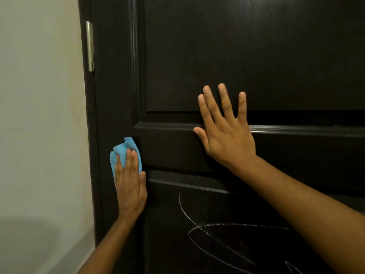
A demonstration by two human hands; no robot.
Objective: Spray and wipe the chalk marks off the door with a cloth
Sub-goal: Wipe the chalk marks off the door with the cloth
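Dark wood door fills the head view. Left of its middle rail, a blue cloth is pressed flat under the straight fingers of the left hand. On the rail, the right hand is laid, fingers spread. Below the rail, chalk marks are seen.
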